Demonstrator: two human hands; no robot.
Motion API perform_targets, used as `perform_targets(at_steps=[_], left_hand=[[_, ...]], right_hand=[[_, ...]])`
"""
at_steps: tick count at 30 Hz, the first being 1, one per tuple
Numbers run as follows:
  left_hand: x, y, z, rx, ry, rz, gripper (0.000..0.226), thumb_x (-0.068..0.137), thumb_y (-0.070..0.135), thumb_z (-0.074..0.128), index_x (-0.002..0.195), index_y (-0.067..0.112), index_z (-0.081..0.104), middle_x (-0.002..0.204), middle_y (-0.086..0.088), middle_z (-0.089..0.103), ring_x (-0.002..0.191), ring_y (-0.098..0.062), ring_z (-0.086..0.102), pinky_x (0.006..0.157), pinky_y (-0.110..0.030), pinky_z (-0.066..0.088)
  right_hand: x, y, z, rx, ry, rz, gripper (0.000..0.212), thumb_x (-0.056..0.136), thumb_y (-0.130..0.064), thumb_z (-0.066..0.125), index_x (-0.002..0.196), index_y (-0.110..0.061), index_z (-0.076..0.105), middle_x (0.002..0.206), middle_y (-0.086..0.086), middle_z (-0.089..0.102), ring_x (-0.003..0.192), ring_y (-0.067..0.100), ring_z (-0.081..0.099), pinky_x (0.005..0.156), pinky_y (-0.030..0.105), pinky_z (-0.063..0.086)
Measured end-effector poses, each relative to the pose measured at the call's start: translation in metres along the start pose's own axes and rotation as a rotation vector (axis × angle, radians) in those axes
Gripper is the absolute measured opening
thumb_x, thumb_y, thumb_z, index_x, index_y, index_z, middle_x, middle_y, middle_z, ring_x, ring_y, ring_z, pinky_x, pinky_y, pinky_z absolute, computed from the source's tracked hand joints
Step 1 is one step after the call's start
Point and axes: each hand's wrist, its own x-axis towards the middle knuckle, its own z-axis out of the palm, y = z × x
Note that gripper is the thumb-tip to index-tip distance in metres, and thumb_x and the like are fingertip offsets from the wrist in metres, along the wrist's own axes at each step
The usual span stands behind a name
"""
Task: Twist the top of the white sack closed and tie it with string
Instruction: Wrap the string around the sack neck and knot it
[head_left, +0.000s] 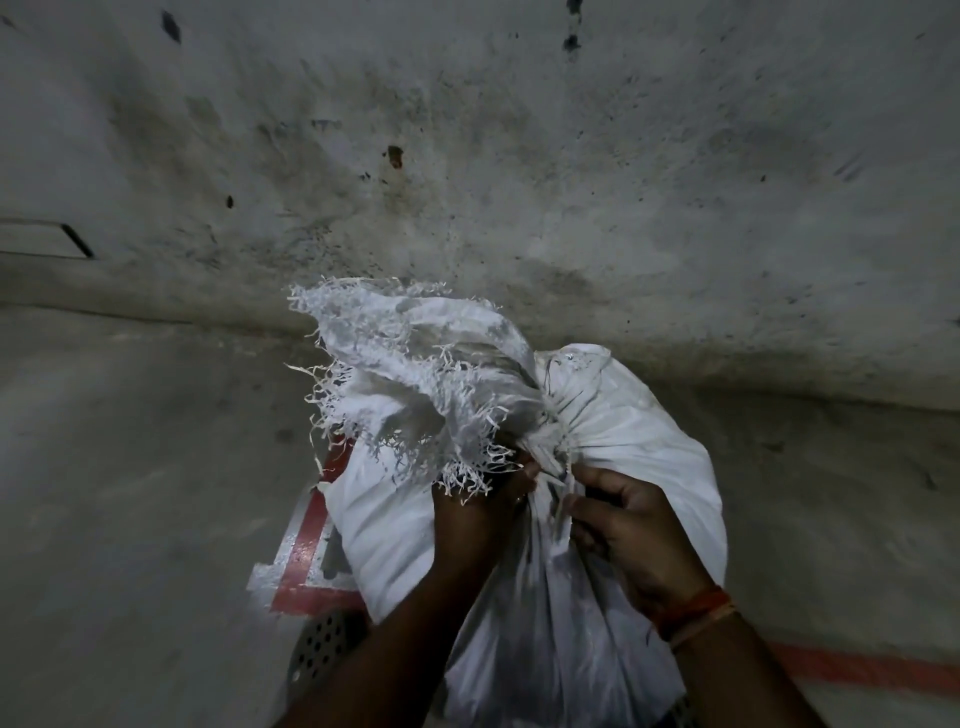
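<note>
A full white woven sack (639, 431) stands on the floor below me. Its top is gathered into a tight neck (553, 441), and the frayed mouth (410, 374) fans out up and to the left. Pale string (563, 493) is wound around the neck and hangs down in short ends. My left hand (478, 514) grips the neck from the left, partly hidden under the frayed fringe. My right hand (628, 525) pinches the string ends just below the neck; a red thread band sits on its wrist.
A stained grey concrete wall (467, 156) rises right behind the sack. The floor has red and white painted lines (306, 551) and a round perforated drain cover (324, 644) at the lower left of the sack.
</note>
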Motion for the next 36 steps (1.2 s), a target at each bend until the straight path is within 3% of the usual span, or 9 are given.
perform_targets(at_steps=[2, 7, 15, 18, 23, 26, 29, 32, 36], left_hand=[[-0.001, 0.001, 0.002, -0.029, 0.04, -0.011, 0.016, 0.073, 0.03, 0.085, 0.085, 0.022, 0.076, 0.087, -0.004, 0.078, 0.086, -0.033, 0.073, 0.084, -0.064, 0.055], [-0.002, 0.0, 0.008, -0.144, 0.103, -0.068, 0.018, 0.074, 0.01, 0.087, 0.085, 0.006, 0.074, 0.087, -0.015, 0.077, 0.082, -0.03, 0.073, 0.08, -0.062, 0.057], [-0.002, 0.008, 0.009, -0.07, 0.049, 0.036, 0.014, 0.076, 0.0, 0.083, 0.085, -0.001, 0.072, 0.085, -0.011, 0.077, 0.081, -0.022, 0.073, 0.081, -0.038, 0.058], [-0.002, 0.01, 0.008, -0.015, 0.033, 0.074, 0.011, 0.078, 0.005, 0.083, 0.083, 0.008, 0.074, 0.085, -0.004, 0.077, 0.085, -0.021, 0.074, 0.085, -0.042, 0.058], [-0.001, 0.008, 0.008, -0.067, 0.053, 0.016, 0.013, 0.077, 0.006, 0.084, 0.086, 0.005, 0.075, 0.087, -0.004, 0.079, 0.085, -0.019, 0.075, 0.085, -0.047, 0.06], [0.0, 0.007, 0.008, -0.08, 0.074, 0.01, 0.014, 0.077, 0.004, 0.084, 0.087, 0.002, 0.074, 0.088, -0.008, 0.078, 0.086, -0.021, 0.075, 0.085, -0.043, 0.059], [0.005, 0.003, 0.006, -0.136, 0.073, -0.028, 0.024, 0.074, 0.015, 0.086, 0.089, 0.001, 0.073, 0.093, -0.015, 0.077, 0.091, -0.032, 0.073, 0.089, -0.052, 0.057], [0.008, 0.001, 0.005, -0.128, 0.044, -0.056, 0.024, 0.075, 0.015, 0.086, 0.09, 0.003, 0.073, 0.097, -0.017, 0.076, 0.095, -0.036, 0.072, 0.092, -0.056, 0.056], [0.008, 0.008, 0.003, -0.122, -0.018, -0.044, 0.014, 0.081, -0.006, 0.076, 0.092, -0.011, 0.07, 0.097, -0.023, 0.074, 0.087, -0.022, 0.07, 0.084, -0.037, 0.057]], right_hand=[[0.0, -0.001, 0.002, 0.017, -0.011, -0.014, 0.036, 0.089, 0.02, 0.05, 0.093, -0.011, 0.069, 0.044, -0.007, 0.058, 0.035, 0.0, 0.047, 0.037, 0.012, 0.036], [0.0, -0.002, 0.004, 0.069, -0.038, -0.025, 0.03, 0.09, 0.021, 0.05, 0.101, 0.0, 0.068, 0.046, -0.008, 0.059, 0.035, 0.0, 0.05, 0.038, 0.01, 0.039], [0.003, 0.0, 0.003, 0.04, -0.031, -0.06, 0.026, 0.091, 0.015, 0.054, 0.11, 0.006, 0.069, 0.058, -0.002, 0.068, 0.041, -0.001, 0.053, 0.041, 0.01, 0.04], [0.007, 0.004, 0.001, -0.002, -0.028, -0.111, 0.023, 0.091, 0.01, 0.059, 0.11, 0.003, 0.071, 0.058, -0.006, 0.068, 0.045, -0.002, 0.056, 0.045, 0.009, 0.042], [0.012, 0.009, 0.002, -0.048, -0.016, -0.162, 0.026, 0.089, 0.004, 0.065, 0.11, -0.007, 0.075, 0.076, -0.006, 0.074, 0.058, -0.003, 0.061, 0.056, 0.008, 0.045], [0.015, 0.013, 0.003, -0.067, -0.014, -0.166, 0.029, 0.088, 0.003, 0.066, 0.112, -0.011, 0.075, 0.097, 0.003, 0.078, 0.082, 0.007, 0.07, 0.071, 0.017, 0.051], [0.017, 0.015, 0.003, -0.048, -0.012, -0.158, 0.031, 0.084, -0.001, 0.071, 0.111, -0.014, 0.075, 0.109, 0.008, 0.077, 0.106, 0.024, 0.071, 0.092, 0.036, 0.053], [0.017, 0.016, 0.005, -0.049, -0.019, -0.163, 0.033, 0.082, -0.007, 0.072, 0.114, -0.014, 0.075, 0.112, 0.01, 0.076, 0.112, 0.028, 0.069, 0.104, 0.048, 0.049], [0.018, 0.016, 0.006, -0.095, 0.025, -0.18, 0.03, 0.086, 0.002, 0.07, 0.105, -0.02, 0.077, 0.11, 0.007, 0.077, 0.11, 0.024, 0.07, 0.102, 0.047, 0.052]])
